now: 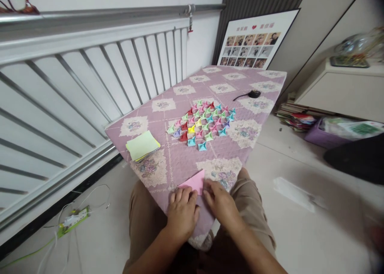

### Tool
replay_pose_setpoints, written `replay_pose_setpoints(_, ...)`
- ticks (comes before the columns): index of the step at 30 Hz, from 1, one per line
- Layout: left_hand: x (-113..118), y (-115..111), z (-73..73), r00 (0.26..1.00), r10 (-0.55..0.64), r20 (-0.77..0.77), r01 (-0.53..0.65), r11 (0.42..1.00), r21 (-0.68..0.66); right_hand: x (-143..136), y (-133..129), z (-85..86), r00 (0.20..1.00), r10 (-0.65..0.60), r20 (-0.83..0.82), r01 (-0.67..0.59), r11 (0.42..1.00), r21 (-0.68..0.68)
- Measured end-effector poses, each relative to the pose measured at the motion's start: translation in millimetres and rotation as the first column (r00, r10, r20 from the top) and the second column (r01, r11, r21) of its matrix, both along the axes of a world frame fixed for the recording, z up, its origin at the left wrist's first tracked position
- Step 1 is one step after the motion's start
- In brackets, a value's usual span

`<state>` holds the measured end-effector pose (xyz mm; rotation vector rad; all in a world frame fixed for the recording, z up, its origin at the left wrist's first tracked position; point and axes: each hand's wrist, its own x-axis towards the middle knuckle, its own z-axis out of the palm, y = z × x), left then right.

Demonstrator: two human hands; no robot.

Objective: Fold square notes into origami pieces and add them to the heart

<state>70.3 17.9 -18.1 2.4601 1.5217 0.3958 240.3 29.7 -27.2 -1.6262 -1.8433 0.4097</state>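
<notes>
A pink sheet of origami paper (194,182), folded to a slanted upper edge, lies near the table's front. My left hand (183,210) rests on its lower left part, fingers laid flat and pressing it to the cloth. At the paper's right edge, my right hand (219,200) has its thumb and fingers curled together on the edge; the exact grip is partly hidden. Beyond them stand several small folded paper pieces (198,122) in rows of red, pink, yellow, green and blue. To the left is a stack of square paper (143,145), pale green on top.
A purple patterned cloth (180,158) covers the table. A small black object with a short cord (254,94) lies at its far right. A white radiator (120,74) borders the left side. On the floor at lower left is a power strip (75,219) with cables.
</notes>
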Motion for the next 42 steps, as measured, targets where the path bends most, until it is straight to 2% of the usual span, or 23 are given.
replay_pose_setpoints(3,-0.6,-0.6,0.6,1.000,0.009,0.011,-0.009,1.000,0.009,5.6,16.2,-0.4,0.987,-0.120,-0.110,0.109,0.989,-0.100)
replay_pose_setpoints(9,0.0,-2.3,0.6,0.999,0.030,0.028,-0.031,0.999,0.022,-5.7,33.1,6.9,0.959,-0.134,-0.249,0.065,0.961,-0.268)
replay_pose_setpoints(13,-1.0,-3.1,-1.3,0.998,0.042,0.054,-0.044,0.998,0.039,-16.1,28.8,9.4,0.929,-0.155,-0.335,0.041,0.945,-0.324)
replay_pose_setpoints(17,-3.4,-4.0,-2.5,0.992,0.037,0.117,-0.042,0.998,0.048,-23.5,17.2,11.5,0.951,-0.135,-0.277,0.030,0.935,-0.352)
replay_pose_setpoints(21,-7.8,-3.8,-5.9,0.949,0.021,0.316,-0.025,1.000,0.009,-25.6,7.8,12.3,0.944,-0.138,-0.299,0.042,0.951,-0.307)
replay_pose_setpoints(23,-9.8,-2.3,-8.6,0.854,0.107,0.509,-0.084,0.994,-0.069,-25.0,4.8,11.8,0.905,-0.158,-0.396,0.042,0.958,-0.284)
replay_pose_setpoints(26,-10.2,1.2,-8.4,0.566,0.382,0.731,-0.199,0.923,-0.328,-26.6,-0.3,10.6,0.807,-0.180,-0.562,0.032,0.964,-0.264)
replay_pose_setpoints(28,-8.5,2.8,-3.3,0.404,0.522,0.751,-0.142,0.847,-0.512,-31.1,-4.7,10.6,0.749,-0.191,-0.634,0.042,0.969,-0.242)
replay_pose_setpoints(31,-4.3,2.5,8.0,0.306,0.631,0.713,0.151,0.707,-0.691,-41.0,-12.3,13.4,0.713,-0.187,-0.676,0.060,0.976,-0.208)
replay_pose_setpoints(33,-1.5,1.6,13.9,0.227,0.690,0.687,0.306,0.620,-0.723,-46.6,-16.8,16.9,0.711,-0.171,-0.682,0.054,0.980,-0.190)
replay_pose_setpoints(34,-0.5,1.3,15.8,0.176,0.721,0.671,0.346,0.593,-0.727,-48.5,-18.7,18.8,0.715,-0.161,-0.680,0.050,0.982,-0.180)
replay_pose_setpoints(37,1.2,1.7,18.0,0.048,0.792,0.608,0.388,0.546,-0.742,-50.9,-22.3,22.1,0.755,-0.145,-0.639,0.053,0.986,-0.161)
replay_pose_setpoints(39,1.2,2.1,18.4,0.006,0.817,0.577,0.412,0.524,-0.746,-50.8,-23.6,21.9,0.801,-0.146,-0.580,0.067,0.985,-0.156)
replay_pose_setpoints(42,-0.3,1.7,20.9,-0.037,0.815,0.579,0.437,0.534,-0.724,-49.6,-25.4,21.1,0.837,-0.135,-0.530,0.071,0.988,-0.140)
